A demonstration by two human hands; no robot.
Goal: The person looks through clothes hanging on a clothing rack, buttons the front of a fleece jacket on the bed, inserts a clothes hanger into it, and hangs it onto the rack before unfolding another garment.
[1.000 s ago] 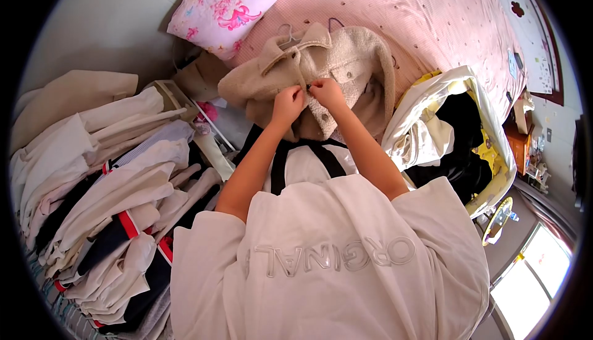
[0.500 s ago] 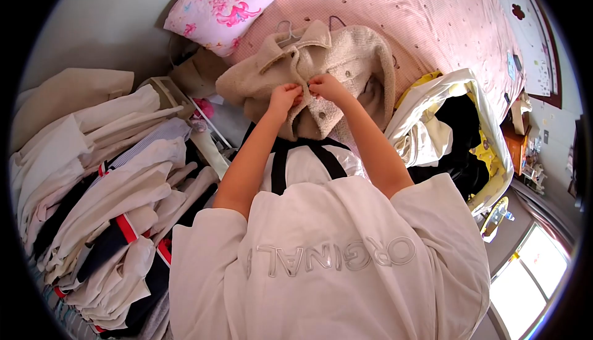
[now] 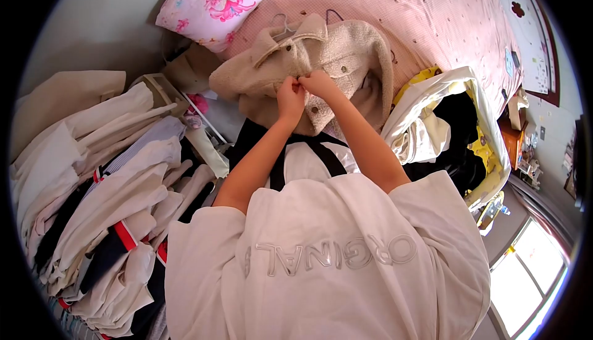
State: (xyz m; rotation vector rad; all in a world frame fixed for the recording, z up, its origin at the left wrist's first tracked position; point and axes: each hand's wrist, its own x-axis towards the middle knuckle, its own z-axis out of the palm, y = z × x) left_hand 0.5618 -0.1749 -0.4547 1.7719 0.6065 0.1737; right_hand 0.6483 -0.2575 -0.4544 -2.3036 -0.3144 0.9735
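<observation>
A beige fleecy jacket [image 3: 352, 52] with dark buttons lies at the front edge of the bed, a pale hanger hook [image 3: 283, 26] and a dark hook showing near its collar. My left hand [image 3: 290, 97] is closed in a pinch on the front edge of the jacket. Right beside it, fingertips meeting, my right hand [image 3: 317, 84] pinches the same front edge. The small part between the fingertips is hidden.
Piled clothes [image 3: 117, 173] fill the left side. A pink bedsheet [image 3: 420, 15] and a floral pillow [image 3: 213, 6] lie beyond the jacket. On the right stands a yellow-and-white basket [image 3: 497, 154] holding dark and white clothes.
Both hands have come together on the jacket's front, where they were slightly apart before. The jacket's front edges have drawn closer and the view has shifted a little.
</observation>
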